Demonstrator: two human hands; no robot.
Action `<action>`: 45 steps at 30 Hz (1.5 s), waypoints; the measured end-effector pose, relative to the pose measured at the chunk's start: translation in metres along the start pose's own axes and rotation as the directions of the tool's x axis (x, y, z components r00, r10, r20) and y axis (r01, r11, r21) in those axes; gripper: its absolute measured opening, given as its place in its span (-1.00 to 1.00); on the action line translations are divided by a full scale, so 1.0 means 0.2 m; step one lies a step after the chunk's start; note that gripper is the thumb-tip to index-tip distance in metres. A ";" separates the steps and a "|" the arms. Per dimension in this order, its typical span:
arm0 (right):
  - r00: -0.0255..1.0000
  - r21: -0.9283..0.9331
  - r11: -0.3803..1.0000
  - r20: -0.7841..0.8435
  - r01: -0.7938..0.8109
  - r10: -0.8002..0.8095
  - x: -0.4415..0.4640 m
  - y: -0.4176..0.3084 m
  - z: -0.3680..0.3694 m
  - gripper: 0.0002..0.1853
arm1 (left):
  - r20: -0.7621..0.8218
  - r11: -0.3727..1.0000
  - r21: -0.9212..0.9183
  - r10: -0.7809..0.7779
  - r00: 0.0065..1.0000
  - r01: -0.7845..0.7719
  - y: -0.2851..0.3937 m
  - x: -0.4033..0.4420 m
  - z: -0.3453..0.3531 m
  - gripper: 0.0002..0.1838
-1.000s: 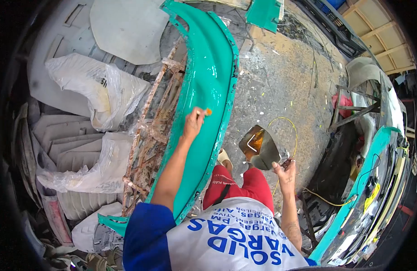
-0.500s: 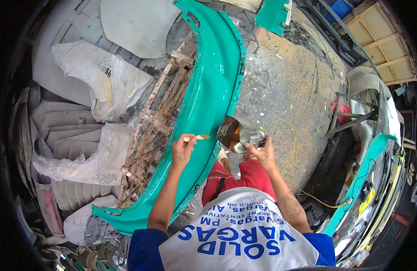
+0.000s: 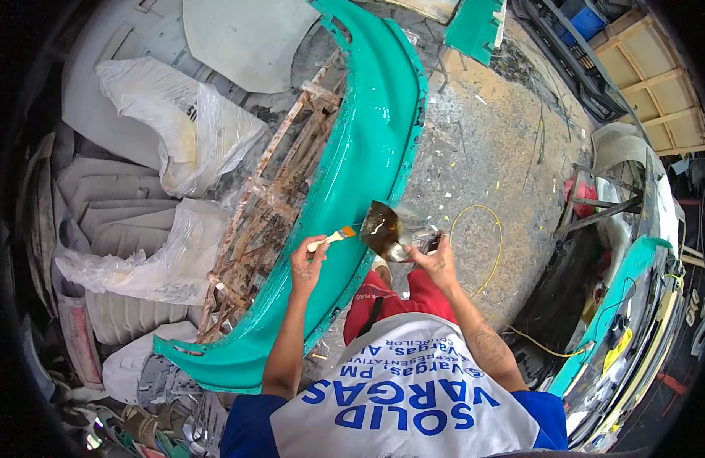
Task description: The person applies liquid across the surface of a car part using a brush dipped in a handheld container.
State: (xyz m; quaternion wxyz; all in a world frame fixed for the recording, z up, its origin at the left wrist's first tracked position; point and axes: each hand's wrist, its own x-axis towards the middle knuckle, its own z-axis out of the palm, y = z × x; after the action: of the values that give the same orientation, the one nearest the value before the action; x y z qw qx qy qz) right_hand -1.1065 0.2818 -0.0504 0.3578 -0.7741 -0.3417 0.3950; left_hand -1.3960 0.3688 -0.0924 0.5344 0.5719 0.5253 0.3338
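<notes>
My left hand (image 3: 307,263) is closed round the pale handle of a paintbrush (image 3: 332,239), its orange bristles pointing right, over the glossy green curved panel (image 3: 331,175). In my right hand (image 3: 437,261) is a shiny metal can (image 3: 391,230), tilted so its open mouth faces up and left; the inside looks dark and wet. The brush tip is just left of the can's rim, apart from it. The panel's wet-looking surface runs from the top of the view to the lower left.
A rusty frame (image 3: 272,195) stands under the panel's left side. Plastic-wrapped fenders (image 3: 186,126) lie further left. A yellow hose (image 3: 499,237) curls on the stained floor (image 3: 475,160). To the right are a metal stand (image 3: 603,200) and another green-edged part (image 3: 616,294).
The brush has come away from over the panel's middle with its bristles now clearly orange. The can has turned, its mouth facing more to the left. The whole view has shifted slightly.
</notes>
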 end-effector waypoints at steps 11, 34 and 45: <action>0.990 0.372 0.926 -0.091 -0.071 0.112 -0.17 0.28 -0.22 -0.32 | 0.227 0.872 0.467 0.044 0.973 -0.148 -0.22 -0.08 -0.19 -0.72; 0.951 0.468 0.881 -0.237 -0.064 0.196 -0.30 0.35 -0.56 -0.40 | 0.168 0.912 0.347 0.167 0.972 -0.217 -0.37 -0.02 -0.13 -0.82; 0.946 0.389 0.918 -0.260 -0.081 0.194 -0.39 0.33 -0.60 -0.44 | 0.291 0.834 0.481 0.140 0.946 -0.271 -0.23 0.78 0.14 -0.62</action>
State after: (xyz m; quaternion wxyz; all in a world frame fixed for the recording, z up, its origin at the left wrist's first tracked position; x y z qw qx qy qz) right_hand -1.0235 0.1512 -0.0243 0.5161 -0.7641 -0.1474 0.3579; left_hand -1.3461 0.5059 -0.1705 0.3832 0.7837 0.4605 0.1642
